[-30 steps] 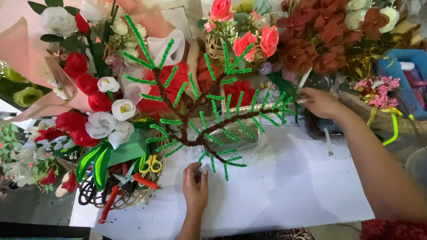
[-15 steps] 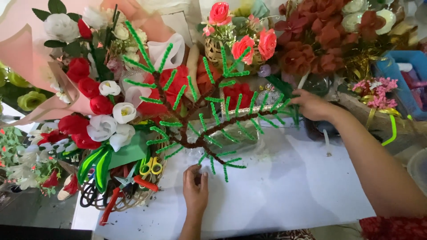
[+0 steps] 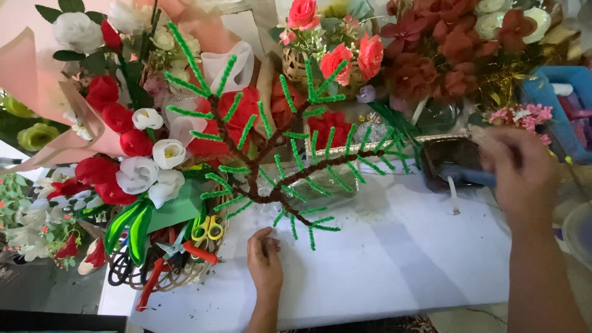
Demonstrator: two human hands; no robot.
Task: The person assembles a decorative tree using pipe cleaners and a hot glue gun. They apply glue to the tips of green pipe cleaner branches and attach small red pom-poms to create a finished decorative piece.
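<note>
- Pipe-cleaner branch (image 3: 290, 176): one, with a brown twisted stem and many short green needle sprigs. It stands over the white table sheet (image 3: 394, 259) at centre, fanning out toward the far left and far right.
- Your left hand (image 3: 265, 262): one, at the near centre, just below the base of the branch. Its fingers are curled loosely and the fingertips are raised toward the lowest brown twig. You cannot tell from this view whether they touch it.
- Your right hand (image 3: 521, 176): one, at the right, blurred. Its fingers are closed around a blue-handled tool (image 3: 465, 176) that sticks out to the left, just in front of a dark container (image 3: 450, 157).
- Wicker basket (image 3: 157, 280): one, near left on the table edge. In it, one pair of yellow-handled scissors (image 3: 206, 229), at least two red-handled tools (image 3: 151, 283) and folded green sheets.
- Bouquet in pink wrapping (image 3: 37, 92): one, far left, with red and white artificial roses.
- Small woven basket of flowers (image 3: 308, 68): one, far centre, with three pink-red roses showing.
- Dark red artificial flowers (image 3: 444, 55): one cluster, far right.
- Blue bin (image 3: 555, 105): one, at the far right edge.
</note>
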